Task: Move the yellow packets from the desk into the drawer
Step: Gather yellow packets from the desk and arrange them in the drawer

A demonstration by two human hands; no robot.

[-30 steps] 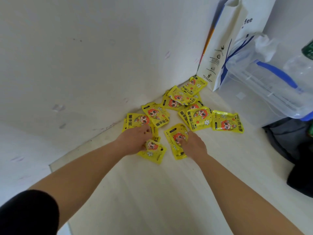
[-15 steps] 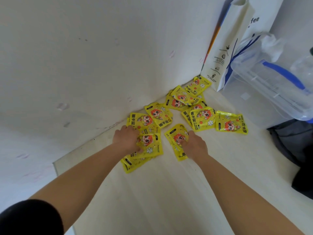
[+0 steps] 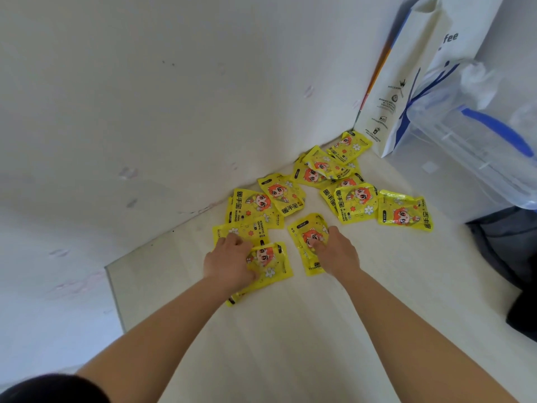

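Several yellow packets with a red-haired cartoon figure lie scattered on the pale desk (image 3: 290, 344), along the white wall towards the far corner. My left hand (image 3: 229, 263) presses down on a small stack of packets (image 3: 270, 263) at the near left of the pile, fingers curled around their edge. My right hand (image 3: 337, 254) rests on another packet (image 3: 308, 237) beside it, fingertips gripping its face. A single packet (image 3: 405, 210) lies apart at the right. No drawer is in view.
A white paper bag (image 3: 406, 82) stands in the far corner. A clear plastic box with a blue handle (image 3: 479, 141) sits at the right, a dark bag (image 3: 511, 257) below it. The desk's left edge (image 3: 114, 295) drops off beside the wall.
My left hand has dragged packets back towards me and to the left, gathering them into a stack beneath it. My right hand has stayed on its packet.
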